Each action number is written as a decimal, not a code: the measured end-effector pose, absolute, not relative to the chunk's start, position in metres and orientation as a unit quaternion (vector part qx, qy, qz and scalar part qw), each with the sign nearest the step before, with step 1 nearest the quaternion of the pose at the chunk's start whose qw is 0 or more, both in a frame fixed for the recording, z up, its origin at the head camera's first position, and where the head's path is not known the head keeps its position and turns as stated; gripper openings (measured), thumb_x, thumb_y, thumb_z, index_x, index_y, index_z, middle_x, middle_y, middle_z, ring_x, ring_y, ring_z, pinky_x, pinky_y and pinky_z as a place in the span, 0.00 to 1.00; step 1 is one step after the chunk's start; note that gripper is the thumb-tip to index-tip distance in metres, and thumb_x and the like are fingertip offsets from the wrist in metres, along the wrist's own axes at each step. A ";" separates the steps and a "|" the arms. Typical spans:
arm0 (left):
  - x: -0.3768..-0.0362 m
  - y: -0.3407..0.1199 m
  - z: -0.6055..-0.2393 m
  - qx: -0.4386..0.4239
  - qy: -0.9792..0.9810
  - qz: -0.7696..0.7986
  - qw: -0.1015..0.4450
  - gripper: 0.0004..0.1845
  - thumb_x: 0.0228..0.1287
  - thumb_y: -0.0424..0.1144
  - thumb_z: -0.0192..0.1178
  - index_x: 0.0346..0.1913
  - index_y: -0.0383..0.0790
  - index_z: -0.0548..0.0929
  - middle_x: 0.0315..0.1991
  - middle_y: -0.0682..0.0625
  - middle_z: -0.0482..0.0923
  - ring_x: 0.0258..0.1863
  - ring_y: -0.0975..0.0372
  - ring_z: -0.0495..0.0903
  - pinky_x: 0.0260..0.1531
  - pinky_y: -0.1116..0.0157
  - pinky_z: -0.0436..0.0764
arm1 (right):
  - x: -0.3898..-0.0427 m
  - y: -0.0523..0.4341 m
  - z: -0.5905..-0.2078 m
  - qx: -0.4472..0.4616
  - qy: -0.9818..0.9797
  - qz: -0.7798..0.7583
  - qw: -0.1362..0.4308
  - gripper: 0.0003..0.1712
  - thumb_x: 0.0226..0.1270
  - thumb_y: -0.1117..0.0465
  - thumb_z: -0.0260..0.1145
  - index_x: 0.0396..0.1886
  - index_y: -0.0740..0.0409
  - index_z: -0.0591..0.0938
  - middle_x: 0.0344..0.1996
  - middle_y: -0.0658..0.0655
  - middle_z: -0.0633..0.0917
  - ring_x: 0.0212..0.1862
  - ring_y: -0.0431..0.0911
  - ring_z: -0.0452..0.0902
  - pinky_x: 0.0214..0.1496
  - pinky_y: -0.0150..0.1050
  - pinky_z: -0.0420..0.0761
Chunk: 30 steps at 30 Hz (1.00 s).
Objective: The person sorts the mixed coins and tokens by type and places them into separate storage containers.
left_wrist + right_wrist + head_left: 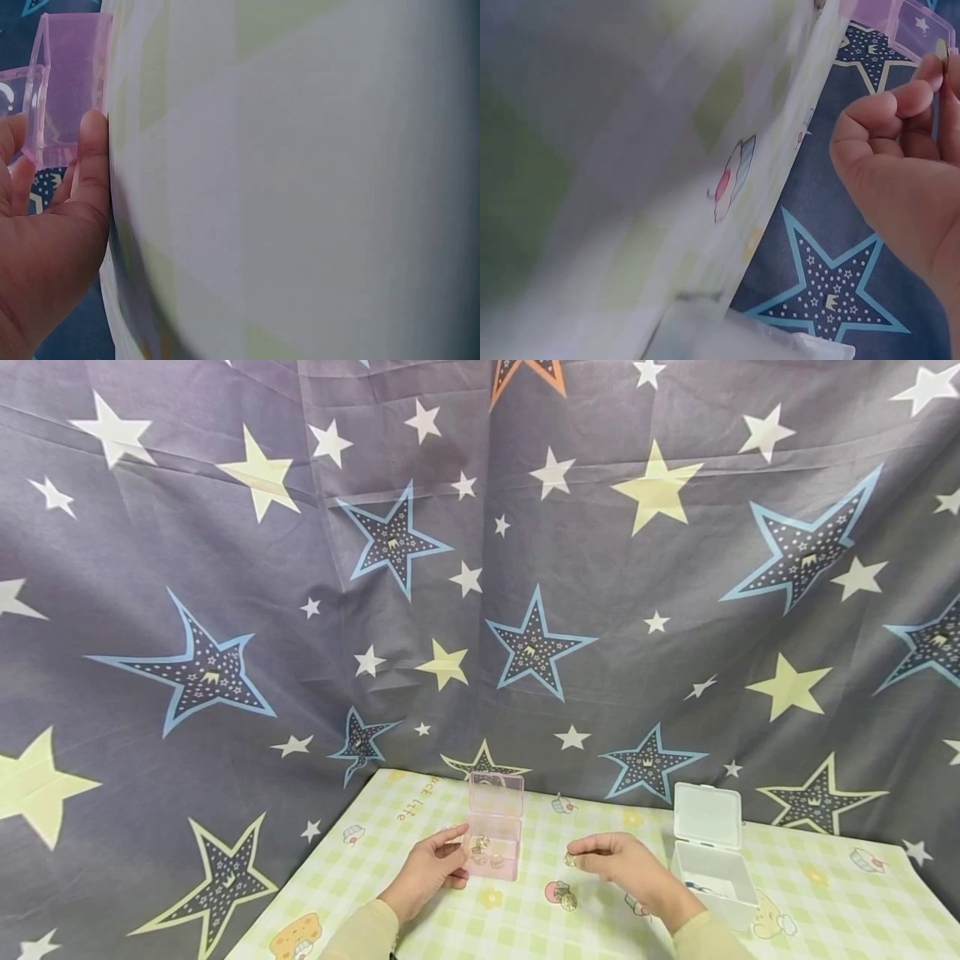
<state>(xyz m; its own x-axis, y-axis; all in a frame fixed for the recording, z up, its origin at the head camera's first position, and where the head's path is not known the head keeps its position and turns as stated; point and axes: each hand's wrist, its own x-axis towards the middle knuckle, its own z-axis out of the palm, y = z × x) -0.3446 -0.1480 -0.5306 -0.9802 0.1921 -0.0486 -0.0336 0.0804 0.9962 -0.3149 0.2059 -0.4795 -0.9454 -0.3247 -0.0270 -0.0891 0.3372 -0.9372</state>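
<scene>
White lidded box [712, 860] beside right hand [618, 860]; coins [567, 899] between hands.

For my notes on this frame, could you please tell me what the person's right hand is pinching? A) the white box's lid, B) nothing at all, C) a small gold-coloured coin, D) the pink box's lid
C: in the head view the right hand pinches a small gold-coloured coin at its fingertips, above the table between the pink box and the white box.
</scene>
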 end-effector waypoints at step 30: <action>-0.344 -0.147 -0.530 0.049 0.733 0.674 0.079 0.32 0.77 0.34 0.63 0.80 0.33 0.69 0.61 0.31 0.82 0.33 0.61 0.86 0.35 0.64 0.90 | -0.325 0.115 -0.495 -0.064 0.746 -0.654 0.105 0.22 0.71 0.58 0.72 0.61 0.62 0.87 0.55 0.57 0.91 0.10 0.32 0.56 0.13 0.28 0.63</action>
<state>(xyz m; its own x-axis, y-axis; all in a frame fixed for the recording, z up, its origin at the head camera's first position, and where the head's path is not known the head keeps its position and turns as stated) -0.3440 -0.1472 -0.5295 -0.9829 0.1771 -0.0498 -0.0347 0.0874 0.9956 -0.3251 0.1146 -0.4949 -0.9698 -0.2327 -0.0733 0.0421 0.1364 -0.9898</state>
